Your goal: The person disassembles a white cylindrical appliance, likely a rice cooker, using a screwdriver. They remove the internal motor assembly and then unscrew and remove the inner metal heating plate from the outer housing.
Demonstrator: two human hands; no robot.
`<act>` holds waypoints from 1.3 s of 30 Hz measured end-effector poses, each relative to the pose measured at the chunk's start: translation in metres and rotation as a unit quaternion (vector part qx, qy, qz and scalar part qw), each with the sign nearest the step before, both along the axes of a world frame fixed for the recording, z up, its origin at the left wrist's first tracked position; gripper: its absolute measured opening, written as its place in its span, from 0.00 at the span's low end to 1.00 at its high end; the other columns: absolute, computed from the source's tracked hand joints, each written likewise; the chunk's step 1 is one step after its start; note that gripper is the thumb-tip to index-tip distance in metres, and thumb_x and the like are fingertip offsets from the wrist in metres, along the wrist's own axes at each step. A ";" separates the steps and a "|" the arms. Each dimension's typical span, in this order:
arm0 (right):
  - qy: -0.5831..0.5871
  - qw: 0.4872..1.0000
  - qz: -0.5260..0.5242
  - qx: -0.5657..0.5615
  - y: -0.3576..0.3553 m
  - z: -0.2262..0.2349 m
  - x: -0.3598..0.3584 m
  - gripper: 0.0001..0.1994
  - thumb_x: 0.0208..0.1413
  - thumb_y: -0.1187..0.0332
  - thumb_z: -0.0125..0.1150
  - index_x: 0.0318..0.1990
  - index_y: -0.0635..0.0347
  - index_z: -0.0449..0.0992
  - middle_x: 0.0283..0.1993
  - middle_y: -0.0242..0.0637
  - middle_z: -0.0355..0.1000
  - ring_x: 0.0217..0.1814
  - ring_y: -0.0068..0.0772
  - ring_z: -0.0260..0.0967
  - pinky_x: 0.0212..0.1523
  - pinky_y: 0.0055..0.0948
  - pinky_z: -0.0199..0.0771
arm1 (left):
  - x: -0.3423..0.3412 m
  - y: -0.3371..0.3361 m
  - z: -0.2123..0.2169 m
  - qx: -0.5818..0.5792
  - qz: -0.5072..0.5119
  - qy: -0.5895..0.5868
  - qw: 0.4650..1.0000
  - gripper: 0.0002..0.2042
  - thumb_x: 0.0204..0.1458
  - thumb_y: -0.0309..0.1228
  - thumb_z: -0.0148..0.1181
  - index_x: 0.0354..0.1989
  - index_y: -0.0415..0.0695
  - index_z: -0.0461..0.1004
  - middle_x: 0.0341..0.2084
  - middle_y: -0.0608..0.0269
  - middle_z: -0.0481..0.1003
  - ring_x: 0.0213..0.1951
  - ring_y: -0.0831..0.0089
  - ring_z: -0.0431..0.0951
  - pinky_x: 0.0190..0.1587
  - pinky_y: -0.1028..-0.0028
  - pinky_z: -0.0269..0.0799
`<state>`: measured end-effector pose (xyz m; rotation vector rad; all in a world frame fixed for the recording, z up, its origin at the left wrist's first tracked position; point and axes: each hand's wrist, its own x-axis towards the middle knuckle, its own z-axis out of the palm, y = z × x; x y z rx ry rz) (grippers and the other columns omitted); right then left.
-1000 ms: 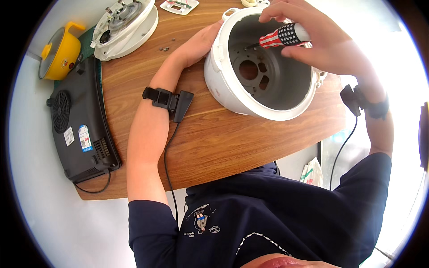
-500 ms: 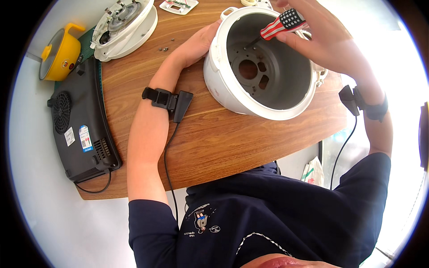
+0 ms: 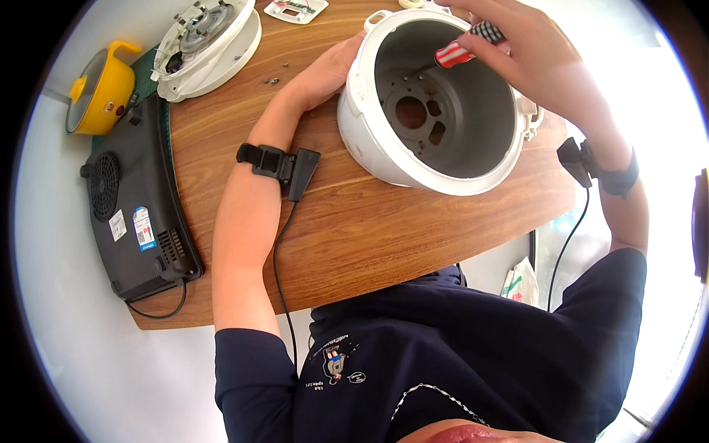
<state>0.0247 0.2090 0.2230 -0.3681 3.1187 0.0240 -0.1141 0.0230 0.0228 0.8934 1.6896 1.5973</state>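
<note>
A white rice cooker housing (image 3: 384,164) lies tilted on the wooden table, its grey hollow facing me. My left hand (image 3: 331,72) holds the housing's left side, with the fingertips hidden behind it. In my right hand (image 3: 526,53) is a screwdriver (image 3: 454,55) with a red, white and black starred handle. Its shaft reaches down into the housing, and the tip is at the bottom, near a small hole or screw. The housing's floor has a round central opening and several smaller cut-outs.
Several small screws (image 3: 272,80) lie left of my left hand. Beyond them sits a white lid with metal parts (image 3: 214,66). A black induction cooker (image 3: 136,214) and a yellow pot (image 3: 111,92) stand at the left. A white panel (image 3: 297,10) lies at the back.
My right hand has shifted its grip and turned over the screwdriver's handle, covering more of it. The screwdriver's tip stays at about the same spot. My left hand keeps its place.
</note>
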 end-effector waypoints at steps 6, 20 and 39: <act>-0.001 0.989 0.053 -0.141 0.006 -0.002 0.003 0.25 0.56 0.81 0.63 0.62 0.56 0.74 0.49 0.42 0.71 0.48 0.37 0.76 0.51 0.33 0.78 | -0.001 0.000 -0.004 0.012 0.006 0.005 1.000 0.33 0.72 0.56 0.34 0.68 0.39 0.66 0.60 0.57 0.73 0.60 0.70 0.70 0.66 0.70 0.62; 0.096 0.986 -0.001 -0.136 0.005 0.003 0.022 0.23 0.55 0.81 0.66 0.60 0.59 0.75 0.47 0.40 0.72 0.48 0.35 0.76 0.49 0.30 0.78 | 0.006 -0.002 0.008 0.009 0.023 -0.004 1.000 0.30 0.72 0.52 0.37 0.65 0.37 0.68 0.58 0.57 0.74 0.57 0.71 0.71 0.63 0.71 0.65; 0.164 0.840 0.068 -0.513 0.082 -0.020 0.036 0.31 0.48 0.88 0.63 0.63 0.59 0.73 0.48 0.32 0.68 0.53 0.25 0.69 0.55 0.27 0.73 | -0.018 0.001 -0.003 0.035 0.039 0.003 0.999 0.14 0.68 0.31 0.55 0.57 0.37 0.76 0.48 0.67 0.79 0.48 0.82 0.76 0.53 0.75 0.74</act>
